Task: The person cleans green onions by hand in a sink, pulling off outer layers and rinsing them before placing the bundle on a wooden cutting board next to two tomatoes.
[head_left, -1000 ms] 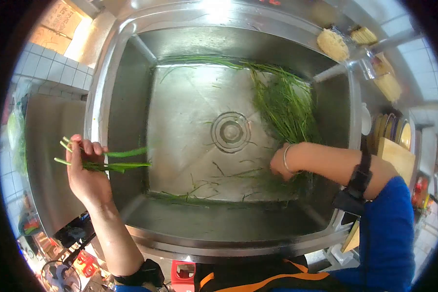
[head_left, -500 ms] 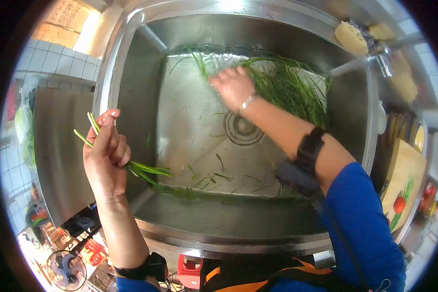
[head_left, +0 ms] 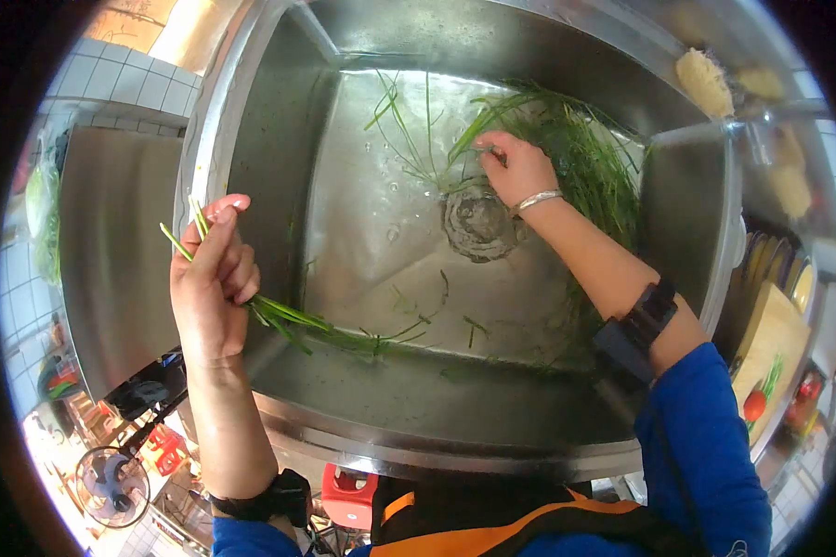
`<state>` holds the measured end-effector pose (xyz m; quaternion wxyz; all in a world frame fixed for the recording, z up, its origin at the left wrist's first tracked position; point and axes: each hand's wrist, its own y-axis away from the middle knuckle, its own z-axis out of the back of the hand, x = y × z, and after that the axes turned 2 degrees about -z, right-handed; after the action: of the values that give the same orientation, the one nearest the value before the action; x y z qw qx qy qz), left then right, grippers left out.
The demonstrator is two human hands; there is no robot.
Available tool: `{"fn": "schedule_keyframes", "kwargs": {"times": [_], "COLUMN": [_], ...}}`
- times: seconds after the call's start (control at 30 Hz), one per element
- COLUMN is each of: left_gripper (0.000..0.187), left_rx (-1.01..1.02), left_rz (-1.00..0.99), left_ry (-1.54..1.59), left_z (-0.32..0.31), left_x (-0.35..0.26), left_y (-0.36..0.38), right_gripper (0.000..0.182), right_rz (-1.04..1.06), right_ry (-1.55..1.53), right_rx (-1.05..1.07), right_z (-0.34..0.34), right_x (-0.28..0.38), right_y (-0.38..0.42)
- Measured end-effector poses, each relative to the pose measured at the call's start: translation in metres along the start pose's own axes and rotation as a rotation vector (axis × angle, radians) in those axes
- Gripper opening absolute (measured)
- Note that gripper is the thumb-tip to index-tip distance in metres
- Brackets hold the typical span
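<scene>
Several stalks [head_left: 288,314] pass through the left hand [head_left: 214,290].

Metal sink [head_left: 358,223], heaped green stalks [head_left: 596,158], scattered green scraps [head_left: 474,325]

One steel sink [head_left: 274,176], wet, with round drain [head_left: 478,223] in its floor. Left hand [head_left: 214,278]: closed around thin green stalks [head_left: 293,316], at the sink's left side. Right hand [head_left: 520,174]: near the drain, beside a larger heap of green blades [head_left: 604,162]. Red stool [head_left: 348,512]: outside the near rim.
</scene>
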<state>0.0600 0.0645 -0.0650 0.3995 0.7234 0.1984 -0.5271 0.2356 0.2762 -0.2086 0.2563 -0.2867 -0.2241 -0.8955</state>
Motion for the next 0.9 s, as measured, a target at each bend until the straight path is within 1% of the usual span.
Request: {"fn": "schedule_keyframes", "kwargs": {"times": [0.07, 0.1, 0.17, 0.2, 0.27, 0.3, 0.37, 0.4, 0.47, 0.5, 0.53, 0.6, 0.63, 0.67, 0.73, 0.77, 0.83, 0.87, 0.9], "left_gripper": [0.019, 0.019, 0.019, 0.019, 0.019, 0.019, 0.019, 0.019, 0.019, 0.018, 0.018, 0.017, 0.016, 0.016, 0.016, 0.016, 0.016, 0.016, 0.016], "left_rx": [0.006, 0.003, 0.001, 0.016, 0.024, 0.028, 0.034, 0.047, 0.062, 0.093, 0.125, 0.153, 0.154, 0.155, 0.160, 0.168, 0.150, 0.143, 0.143], "left_rz": [0.011, 0.012, 0.012, 0.020, 0.031, 0.031, 0.031, 0.038, 0.039, 0.055, 0.070, 0.076, 0.080, 0.079, 0.089, 0.097, 0.113, 0.122, 0.122], "left_ry": [-0.001, -0.016, -0.035, -0.040, -0.047, -0.051, -0.059, -0.067, -0.082, -0.085, -0.089, -0.111, -0.136, -0.157, -0.169, -0.180, -0.167, -0.160, -0.158], "left_z": [-0.003, -0.005, -0.009, -0.010, -0.012, -0.014, -0.017, -0.018, -0.020, -0.021, -0.021, -0.023, -0.023, -0.023, -0.022, -0.020, -0.019, -0.020, -0.019], "left_x": [0.000, 0.001, 0.001, 0.001, 0.002, 0.002, 0.003, 0.003, 0.004, 0.003, 0.003, 0.001, 0.002, 0.002, 0.004, 0.005, 0.008, 0.010, 0.010], "left_y": [0.000, 0.000, 0.000, -0.001, -0.001, -0.001, 0.000, 0.000, 0.000, 0.000, 0.000, 0.001, 0.002, 0.001, 0.002, 0.002, 0.002, 0.002, 0.003], "right_gripper": [0.023, 0.023, 0.018, 0.018, 0.014, 0.014, 0.012, 0.012, 0.011, 0.013, 0.013, 0.016, 0.019, 0.019, 0.021, 0.021, 0.024, 0.024, 0.022], "right_rz": [0.036, 0.034, 0.060, 0.059, 0.172, 0.177, 0.206, 0.205, 0.318, 0.255, 0.257, 0.194, 0.165, 0.165, 0.155, 0.160, 0.250, 0.250, 0.534], "right_ry": [0.190, 0.188, 0.699, 0.694, 0.808, 0.805, 0.567, 0.562, 0.355, 0.372, 0.365, 0.664, 0.657, 0.656, 0.720, 0.723, 0.588, 0.592, 0.509], "right_rx": [0.015, 0.013, 0.427, 0.426, 0.394, 0.398, 0.154, 0.153, 0.054, 0.213, 0.210, 0.471, 0.519, 0.520, 0.454, 0.461, 0.228, 0.229, -0.040], "right_z": [0.001, 0.000, -0.003, -0.001, 0.007, 0.011, 0.015, 0.011, -0.003, -0.011, -0.017, -0.026, -0.024, -0.020, -0.010, -0.004, 0.011, 0.005, -0.008], "right_x": [0.010, 0.014, 0.021, 0.026, 0.041, 0.048, 0.062, 0.064, 0.066, 0.067, 0.065, 0.065, 0.064, 0.063, 0.069, 0.076, 0.091, 0.089, 0.084], "right_y": [0.004, 0.006, 0.010, 0.014, 0.024, 0.023, 0.021, 0.019, 0.013, 0.008, 0.009, 0.014, 0.016, 0.018, 0.024, 0.028, 0.033, 0.032, 0.030]}}
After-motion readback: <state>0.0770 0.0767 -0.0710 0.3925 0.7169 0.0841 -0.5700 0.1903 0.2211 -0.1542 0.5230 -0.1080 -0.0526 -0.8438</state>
